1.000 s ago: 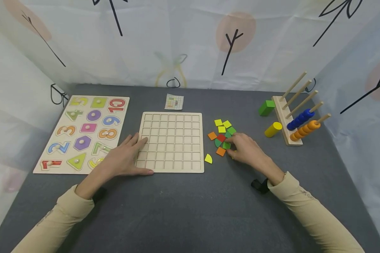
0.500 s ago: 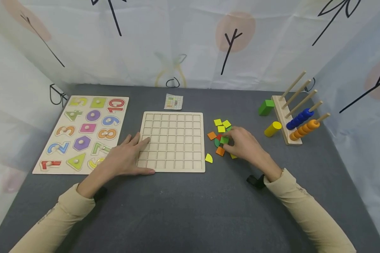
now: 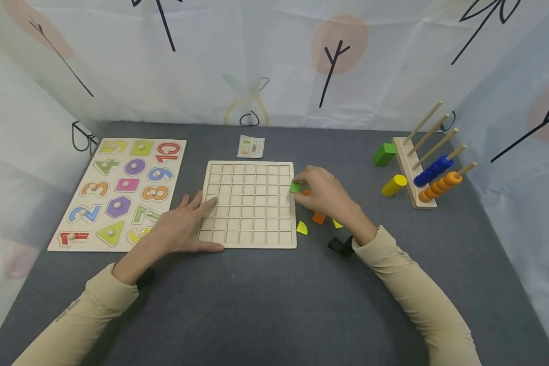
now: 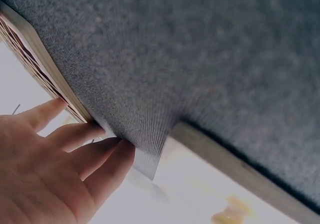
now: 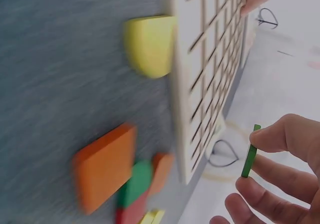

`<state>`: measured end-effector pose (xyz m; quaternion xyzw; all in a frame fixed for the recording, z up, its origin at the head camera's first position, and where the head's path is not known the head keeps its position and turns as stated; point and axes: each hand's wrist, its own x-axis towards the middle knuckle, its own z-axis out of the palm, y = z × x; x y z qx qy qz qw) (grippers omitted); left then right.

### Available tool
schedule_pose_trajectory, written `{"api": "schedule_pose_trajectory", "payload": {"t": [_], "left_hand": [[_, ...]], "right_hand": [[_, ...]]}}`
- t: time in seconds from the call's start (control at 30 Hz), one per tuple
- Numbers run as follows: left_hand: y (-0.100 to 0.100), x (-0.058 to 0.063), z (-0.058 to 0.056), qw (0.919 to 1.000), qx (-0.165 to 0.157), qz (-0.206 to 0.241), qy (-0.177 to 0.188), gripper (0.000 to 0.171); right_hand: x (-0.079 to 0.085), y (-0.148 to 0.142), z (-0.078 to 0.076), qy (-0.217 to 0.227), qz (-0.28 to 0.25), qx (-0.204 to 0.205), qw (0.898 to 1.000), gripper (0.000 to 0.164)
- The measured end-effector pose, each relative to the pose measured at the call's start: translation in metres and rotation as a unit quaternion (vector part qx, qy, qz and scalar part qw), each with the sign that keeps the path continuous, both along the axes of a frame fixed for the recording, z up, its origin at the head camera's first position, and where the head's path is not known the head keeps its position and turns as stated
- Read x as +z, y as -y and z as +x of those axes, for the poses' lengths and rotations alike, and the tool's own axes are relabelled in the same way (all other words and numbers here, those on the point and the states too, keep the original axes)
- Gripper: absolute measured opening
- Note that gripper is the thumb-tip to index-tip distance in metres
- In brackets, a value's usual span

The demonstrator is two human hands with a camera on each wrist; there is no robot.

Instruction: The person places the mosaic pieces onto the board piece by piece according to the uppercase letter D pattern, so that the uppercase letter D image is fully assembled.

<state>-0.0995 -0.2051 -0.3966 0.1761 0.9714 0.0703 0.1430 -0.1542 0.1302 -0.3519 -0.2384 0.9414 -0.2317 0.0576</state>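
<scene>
A pale wooden grid board (image 3: 247, 204) lies flat at the middle of the table. The left hand (image 3: 180, 226) rests along its left edge, fingers spread and thumb at the near corner. Over the board's right edge, the right hand (image 3: 326, 193) pinches a green square tile (image 3: 296, 187) between thumb and fingers. In the right wrist view the green tile (image 5: 250, 151) shows edge-on. Beneath and beside this hand lie loose tiles, including an orange square (image 3: 318, 218) and a yellow quarter-round tile (image 3: 302, 227). Most other loose tiles are hidden behind the hand in the head view.
A number-and-shape puzzle board (image 3: 119, 195) lies at the left. Beyond the grid board is a small printed card (image 3: 250, 147). A peg stand (image 3: 414, 173) with blue and orange beads stands right, beside a green block (image 3: 385, 154) and a yellow cylinder (image 3: 394, 186).
The right hand has picked the green square tile up from the pile and carried it left to the grid board's edge. The left hand stays in place.
</scene>
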Motion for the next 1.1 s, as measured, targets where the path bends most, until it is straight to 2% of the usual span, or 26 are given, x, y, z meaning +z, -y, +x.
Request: {"api": "schedule_pose_trajectory", "payload": {"t": [0.33,0.57,0.8,1.1], "left_hand": [[-0.002,0.001,-0.003,1.0,-0.003,-0.006,0.002,0.119],[-0.003,0.002,-0.003,0.9999,-0.005,-0.007,0.007,0.12],[-0.004,0.002,-0.003,0.9999,-0.01,-0.003,0.009,0.12],[-0.001,-0.001,-0.002,0.9999,-0.009,-0.01,-0.002,0.121]], "right_hand": [[-0.001,0.05,-0.026,0.026,-0.012,0.026,0.999,0.035],[-0.01,0.089,-0.042,0.047,-0.037,0.054,0.997,0.035],[-0.022,0.119,-0.055,0.041,-0.032,0.067,0.996,0.031],[-0.032,0.142,-0.065,0.039,-0.011,0.073,0.997,0.032]]}}
